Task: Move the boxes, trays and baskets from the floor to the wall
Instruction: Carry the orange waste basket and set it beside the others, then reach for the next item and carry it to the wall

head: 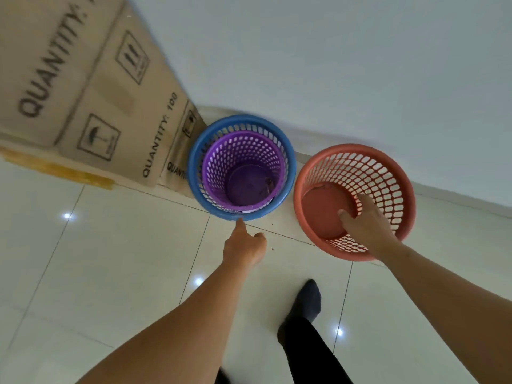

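A purple mesh basket [243,151] sits nested inside a blue mesh basket [194,151] on the floor against the white wall. My left hand [243,246] is just in front of the blue basket, one finger stretched to its near rim and the other fingers curled, holding nothing. To the right stands an orange-red mesh basket [388,173], a little out from the wall. My right hand [365,220] reaches over its near rim, thumb inside and fingers on the mesh wall, gripping it.
Stacked cardboard boxes [91,87] printed QUANTITY stand against the wall at the left, touching the blue basket. The floor [124,245] is glossy pale tile. My foot in a dark sock [306,300] stands between my arms.
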